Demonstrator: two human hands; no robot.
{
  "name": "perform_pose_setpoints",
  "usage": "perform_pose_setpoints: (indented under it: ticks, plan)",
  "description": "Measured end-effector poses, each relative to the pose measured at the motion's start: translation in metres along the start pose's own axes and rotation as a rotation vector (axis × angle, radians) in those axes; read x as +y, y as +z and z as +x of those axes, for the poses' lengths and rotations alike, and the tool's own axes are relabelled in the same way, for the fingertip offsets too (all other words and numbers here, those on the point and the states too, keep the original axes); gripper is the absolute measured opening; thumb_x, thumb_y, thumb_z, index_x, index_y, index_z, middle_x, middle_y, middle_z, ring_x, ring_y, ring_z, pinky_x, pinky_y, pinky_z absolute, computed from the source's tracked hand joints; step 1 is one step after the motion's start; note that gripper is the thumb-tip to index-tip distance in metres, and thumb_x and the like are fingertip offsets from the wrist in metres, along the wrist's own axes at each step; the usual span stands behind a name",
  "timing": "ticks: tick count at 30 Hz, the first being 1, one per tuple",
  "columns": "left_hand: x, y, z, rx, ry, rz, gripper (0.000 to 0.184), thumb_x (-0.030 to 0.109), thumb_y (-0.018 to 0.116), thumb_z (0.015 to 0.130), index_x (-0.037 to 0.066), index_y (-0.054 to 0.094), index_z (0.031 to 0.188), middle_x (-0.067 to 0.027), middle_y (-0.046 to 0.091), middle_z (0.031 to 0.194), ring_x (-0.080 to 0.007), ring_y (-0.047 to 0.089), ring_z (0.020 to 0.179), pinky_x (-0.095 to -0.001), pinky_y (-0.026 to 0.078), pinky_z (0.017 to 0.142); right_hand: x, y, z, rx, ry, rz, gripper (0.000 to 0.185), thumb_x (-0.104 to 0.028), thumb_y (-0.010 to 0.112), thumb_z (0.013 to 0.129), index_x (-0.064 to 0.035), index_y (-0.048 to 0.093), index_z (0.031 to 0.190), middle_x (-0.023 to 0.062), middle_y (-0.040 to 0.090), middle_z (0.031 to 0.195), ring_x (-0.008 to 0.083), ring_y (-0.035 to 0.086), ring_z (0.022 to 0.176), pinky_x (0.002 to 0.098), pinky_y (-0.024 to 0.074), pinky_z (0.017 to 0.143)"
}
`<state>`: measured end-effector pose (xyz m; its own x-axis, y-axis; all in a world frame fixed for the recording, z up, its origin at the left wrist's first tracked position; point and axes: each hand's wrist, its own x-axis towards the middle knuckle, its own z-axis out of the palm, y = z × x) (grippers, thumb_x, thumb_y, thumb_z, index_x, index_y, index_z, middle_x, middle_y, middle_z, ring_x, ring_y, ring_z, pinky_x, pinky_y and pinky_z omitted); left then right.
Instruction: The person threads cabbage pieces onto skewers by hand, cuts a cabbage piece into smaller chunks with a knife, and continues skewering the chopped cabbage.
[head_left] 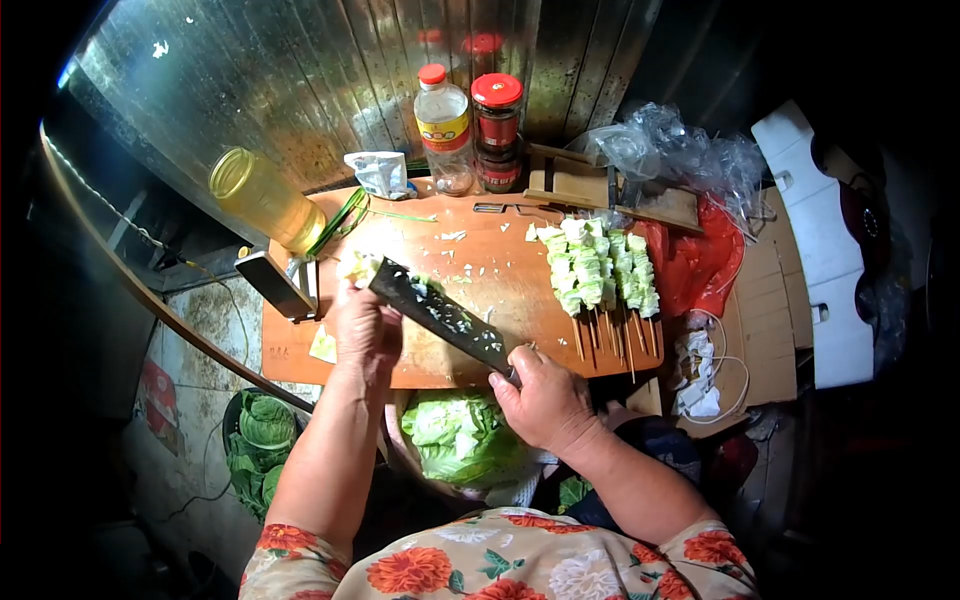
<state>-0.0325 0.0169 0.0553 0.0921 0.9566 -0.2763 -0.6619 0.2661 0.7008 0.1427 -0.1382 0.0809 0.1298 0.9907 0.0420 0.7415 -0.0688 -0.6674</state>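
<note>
My right hand [542,398] is wrapped round the handle of a cleaver [440,318], whose dark blade reaches up and left over the wooden board [480,235]. Bits of cabbage cling to the blade. At its far end, my left hand [366,322] has its fingers closed round a pale piece of cabbage [358,268]. Skewered cabbage pieces [590,268] lie in a row on the right of the board, their sticks pointing towards me. Chopped cabbage leaves [462,436] fill a container just below the board's near edge.
A jar of yellow liquid [270,205], a clear bottle [443,135] and a red-lidded jar [498,115] line the back. A phone [275,285] leans at left. Red plastic [695,260] and white foam [815,250] are at right. Whole cabbages [266,420] sit lower left.
</note>
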Motion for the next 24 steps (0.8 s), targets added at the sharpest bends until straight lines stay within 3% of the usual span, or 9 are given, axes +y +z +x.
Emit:
perform_pose_setpoints:
  ticks: [2, 5, 7, 11, 13, 16, 17, 19, 24]
  plan:
    - [0.023, 0.008, -0.004, 0.028, 0.075, 0.126, 0.046, -0.012, 0.051, 0.071, 0.004, 0.046, 0.113, -0.0059, 0.058, 0.098, -0.0203, 0.060, 0.090, -0.0339, 0.052, 0.077, 0.003, -0.001, 0.001, -0.066, 0.142, -0.040, 0.023, -0.025, 0.065, 0.083, -0.0043, 0.054, 0.086, 0.0168, 0.061, 0.081, 0.0381, 0.060, 0.074, 0.0483, 0.0482, 0.067]
    - [0.030, 0.006, -0.002, 0.011, 0.156, 0.135, 0.048, -0.012, 0.050, 0.070, 0.004, 0.048, 0.115, -0.0056, 0.057, 0.098, -0.0205, 0.059, 0.091, -0.0370, 0.051, 0.082, 0.009, -0.004, 0.004, -0.085, 0.203, -0.024, 0.025, -0.026, 0.064, 0.084, -0.0028, 0.055, 0.088, 0.0188, 0.062, 0.080, 0.0393, 0.060, 0.076, 0.0483, 0.0478, 0.068]
    - [0.031, 0.013, -0.008, -0.027, 0.038, 0.118, 0.047, -0.010, 0.049, 0.072, 0.004, 0.048, 0.116, -0.0063, 0.058, 0.101, -0.0206, 0.059, 0.093, -0.0384, 0.050, 0.084, 0.005, -0.007, 0.006, -0.103, 0.203, 0.019, 0.027, -0.027, 0.063, 0.084, -0.0016, 0.055, 0.088, 0.0202, 0.062, 0.078, 0.0403, 0.060, 0.077, 0.0475, 0.0480, 0.068]
    - [0.013, 0.010, -0.007, -0.062, -0.053, 0.130, 0.040, -0.009, 0.050, 0.075, 0.005, 0.052, 0.113, -0.0093, 0.062, 0.102, -0.0230, 0.062, 0.090, -0.0377, 0.051, 0.082, 0.000, -0.002, 0.003, -0.017, 0.021, 0.125, 0.026, -0.026, 0.063, 0.086, -0.0018, 0.055, 0.089, 0.0192, 0.059, 0.076, 0.0377, 0.061, 0.072, 0.0417, 0.0474, 0.063]
    - [0.000, 0.004, -0.006, -0.067, -0.083, 0.122, 0.022, 0.005, 0.063, 0.082, 0.004, 0.057, 0.104, -0.0095, 0.064, 0.091, -0.0229, 0.063, 0.089, -0.0367, 0.052, 0.081, -0.004, -0.001, 0.002, 0.035, -0.055, 0.150, 0.023, -0.023, 0.064, 0.086, -0.0019, 0.054, 0.088, 0.0181, 0.058, 0.073, 0.0374, 0.060, 0.069, 0.0414, 0.0468, 0.060]
    - [-0.011, 0.014, -0.017, -0.119, -0.081, 0.070, 0.028, 0.017, 0.069, 0.084, 0.002, 0.058, 0.104, -0.0097, 0.064, 0.094, -0.0236, 0.064, 0.089, -0.0391, 0.053, 0.084, -0.007, -0.001, 0.001, 0.085, -0.100, 0.172, 0.021, -0.020, 0.066, 0.084, -0.0033, 0.053, 0.086, 0.0169, 0.056, 0.071, 0.0370, 0.058, 0.066, 0.0412, 0.0460, 0.058]
    - [-0.016, 0.007, -0.014, -0.086, -0.119, 0.043, 0.033, 0.018, 0.071, 0.082, 0.002, 0.057, 0.108, -0.0107, 0.064, 0.097, -0.0244, 0.064, 0.092, -0.0406, 0.054, 0.083, -0.008, -0.001, 0.001, 0.099, -0.118, 0.157, 0.021, -0.020, 0.066, 0.084, -0.0040, 0.053, 0.086, 0.0165, 0.057, 0.071, 0.0365, 0.058, 0.065, 0.0410, 0.0460, 0.057]
    - [-0.022, 0.006, -0.019, -0.136, -0.125, 0.109, 0.018, 0.015, 0.064, 0.087, 0.005, 0.058, 0.101, -0.0089, 0.063, 0.090, -0.0240, 0.063, 0.085, -0.0378, 0.054, 0.073, -0.006, 0.000, 0.001, 0.114, -0.144, 0.144, 0.021, -0.020, 0.067, 0.083, -0.0048, 0.053, 0.085, 0.0157, 0.057, 0.071, 0.0358, 0.059, 0.064, 0.0404, 0.0462, 0.056]
    - [-0.026, 0.011, -0.024, -0.058, -0.215, 0.014, 0.033, 0.019, 0.066, 0.086, 0.007, 0.056, 0.115, -0.0131, 0.063, 0.106, -0.0263, 0.064, 0.093, -0.0426, 0.056, 0.079, -0.006, -0.003, 0.000, 0.141, -0.173, 0.093, 0.021, -0.019, 0.069, 0.081, -0.0066, 0.053, 0.085, 0.0127, 0.058, 0.069, 0.0334, 0.059, 0.061, 0.0392, 0.0465, 0.053]
